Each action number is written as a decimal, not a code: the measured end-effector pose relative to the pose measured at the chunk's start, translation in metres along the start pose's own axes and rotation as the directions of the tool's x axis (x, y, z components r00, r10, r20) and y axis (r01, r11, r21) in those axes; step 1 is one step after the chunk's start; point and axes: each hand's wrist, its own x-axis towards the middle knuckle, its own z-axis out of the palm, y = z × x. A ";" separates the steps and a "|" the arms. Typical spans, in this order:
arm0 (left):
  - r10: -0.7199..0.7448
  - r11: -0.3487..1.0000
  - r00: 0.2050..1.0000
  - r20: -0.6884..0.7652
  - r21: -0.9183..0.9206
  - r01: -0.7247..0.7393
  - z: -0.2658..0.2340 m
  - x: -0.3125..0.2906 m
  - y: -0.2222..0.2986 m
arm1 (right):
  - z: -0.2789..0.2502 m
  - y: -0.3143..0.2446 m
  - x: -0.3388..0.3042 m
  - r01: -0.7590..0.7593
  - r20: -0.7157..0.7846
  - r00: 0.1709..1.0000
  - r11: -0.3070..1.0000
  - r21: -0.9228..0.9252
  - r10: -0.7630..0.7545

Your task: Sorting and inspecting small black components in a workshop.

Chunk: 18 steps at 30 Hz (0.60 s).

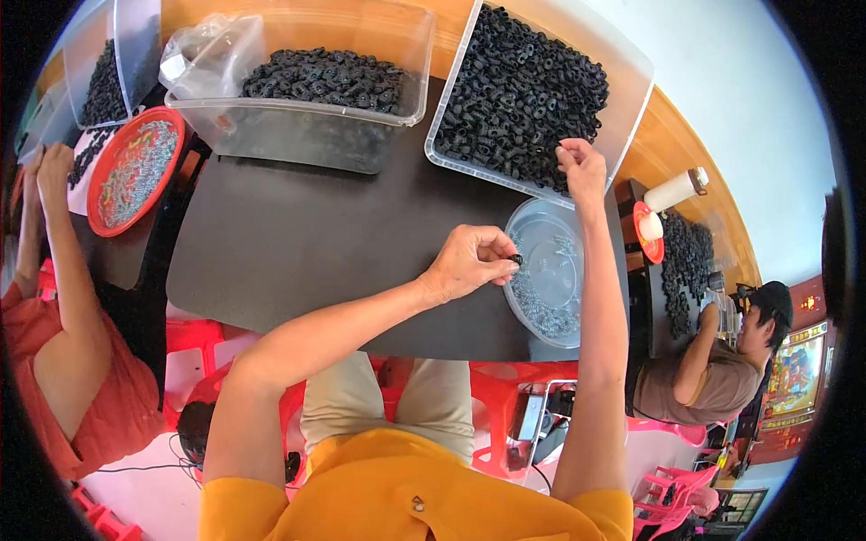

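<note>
My left hand [469,263] is over the dark table [298,243], with a small black plastic part [517,259] pinched between thumb and fingertips. Just right of it lies a round clear plastic tray [528,216] with many small shiny metal pieces [552,317], perhaps screws, around its inner edge. My right hand [585,169] reaches over the near right part of a clear bin [627,90] heaped with black ring-like plastic parts [523,95]. Its thumb and fingers are drawn together at the heap; what they hold, if anything, cannot be made out.
Another clear bin [298,113] of black parts [325,79] stands at the far left, with a plastic bag [194,63] inside. A co-worker's hands [56,167] are near a red basin [171,167] at left. Another person [713,370] sits right, beside black parts [686,257] and a bottle [672,191].
</note>
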 end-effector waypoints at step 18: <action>-0.010 0.998 1.000 0.011 0.059 0.009 0.001 -0.002 0.001 | 0.011 -0.026 0.011 0.430 0.119 0.900 0.810 -0.399 -0.419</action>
